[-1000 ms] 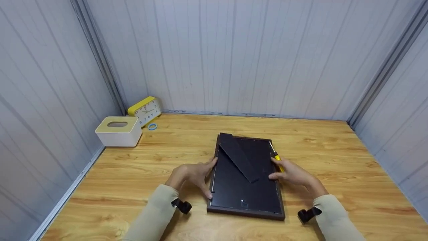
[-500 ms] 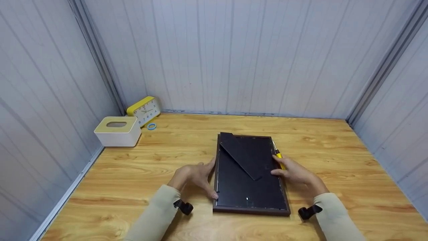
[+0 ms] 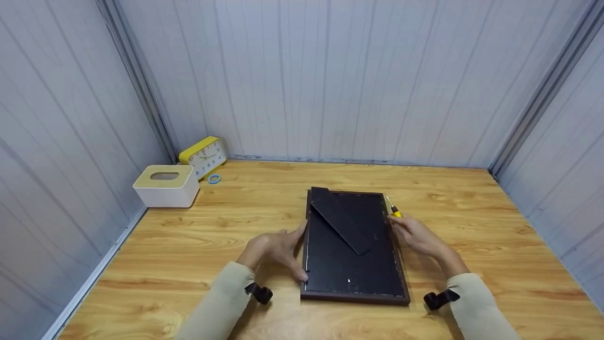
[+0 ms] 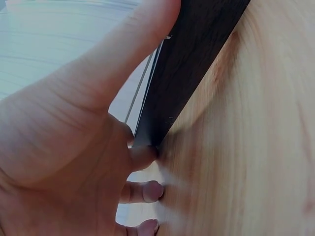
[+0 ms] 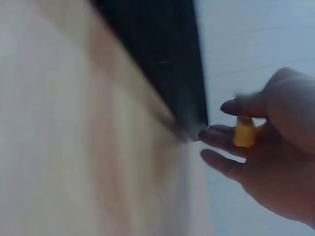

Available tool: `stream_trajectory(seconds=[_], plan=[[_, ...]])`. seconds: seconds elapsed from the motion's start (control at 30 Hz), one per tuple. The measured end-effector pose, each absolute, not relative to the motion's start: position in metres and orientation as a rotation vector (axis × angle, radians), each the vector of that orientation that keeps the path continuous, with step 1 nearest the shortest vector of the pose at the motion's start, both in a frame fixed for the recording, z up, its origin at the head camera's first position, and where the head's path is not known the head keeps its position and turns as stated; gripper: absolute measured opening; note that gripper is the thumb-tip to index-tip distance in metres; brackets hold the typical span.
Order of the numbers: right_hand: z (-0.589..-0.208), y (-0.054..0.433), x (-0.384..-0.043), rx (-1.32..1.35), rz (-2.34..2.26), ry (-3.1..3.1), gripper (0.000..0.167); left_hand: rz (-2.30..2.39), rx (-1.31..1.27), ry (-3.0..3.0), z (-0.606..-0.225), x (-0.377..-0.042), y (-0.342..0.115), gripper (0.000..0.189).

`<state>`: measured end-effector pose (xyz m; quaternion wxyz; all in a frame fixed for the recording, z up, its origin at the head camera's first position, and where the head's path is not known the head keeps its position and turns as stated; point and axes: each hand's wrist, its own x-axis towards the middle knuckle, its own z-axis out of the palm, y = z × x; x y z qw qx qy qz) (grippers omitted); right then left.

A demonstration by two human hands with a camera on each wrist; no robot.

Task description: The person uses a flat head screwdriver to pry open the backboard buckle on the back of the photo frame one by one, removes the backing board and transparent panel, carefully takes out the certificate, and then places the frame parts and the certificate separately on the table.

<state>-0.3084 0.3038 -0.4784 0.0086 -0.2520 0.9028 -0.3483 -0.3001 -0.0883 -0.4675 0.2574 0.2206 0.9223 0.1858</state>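
Observation:
A dark picture frame (image 3: pixel 335 278) lies back side up on the table, its black easel leg (image 3: pixel 339 222) slanting across the backing. Along its left edge rests my left hand (image 3: pixel 281 248), thumb on the rim near the lower corner and fingers spread against the side. In the left wrist view, that thumb lies over the frame's dark side (image 4: pixel 182 64). My right hand (image 3: pixel 417 236), at the frame's right edge, holds a screwdriver (image 3: pixel 397 214) with a yellow handle and thin metal shaft. The right wrist view shows the yellow handle (image 5: pixel 244 132) between thumb and fingers; it is blurred.
At the back left stand a white tissue box (image 3: pixel 167 196) with a yellowish lid and a yellow clock (image 3: pixel 207 158). A small blue ring (image 3: pixel 214 179) lies beside them. Pale panel walls (image 3: pixel 302 85) enclose the wooden table (image 3: pixel 245 198) on three sides.
The frame has shifted slightly right and away from me. My right thumb has come off the backing, and the right hand and screwdriver have moved a little to the right.

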Motion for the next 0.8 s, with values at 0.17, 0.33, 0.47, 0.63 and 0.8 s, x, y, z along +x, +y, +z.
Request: stream_trajectory(seconds=[0.17, 0.33, 0.47, 0.63, 0.8], plan=[[-0.459, 0.299, -0.3, -0.879, -1.232, 2.788, 0.044, 0.484, 0.616, 2.512, -0.467, -0.3, -0.089, 0.148], [-0.445, 0.28, -0.286, -1.035, -1.344, 2.599, 0.051, 0.47, 0.606, 2.524, -0.468, -0.3, -0.086, 0.147], [-0.443, 0.258, -0.274, -1.125, -1.304, 2.514, 0.03, 0.479, 0.624, 2.531, -0.468, -0.3, -0.084, 0.147], [-0.442, 0.232, -0.26, -1.188, -1.294, 2.482, 0.017, 0.515, 0.666, 2.511, -0.469, -0.3, -0.086, 0.147], [-0.446, 0.216, -0.252, -1.104, -1.373, 2.447, 0.012, 0.538, 0.7, 2.488, -0.47, -0.299, -0.089, 0.149]])
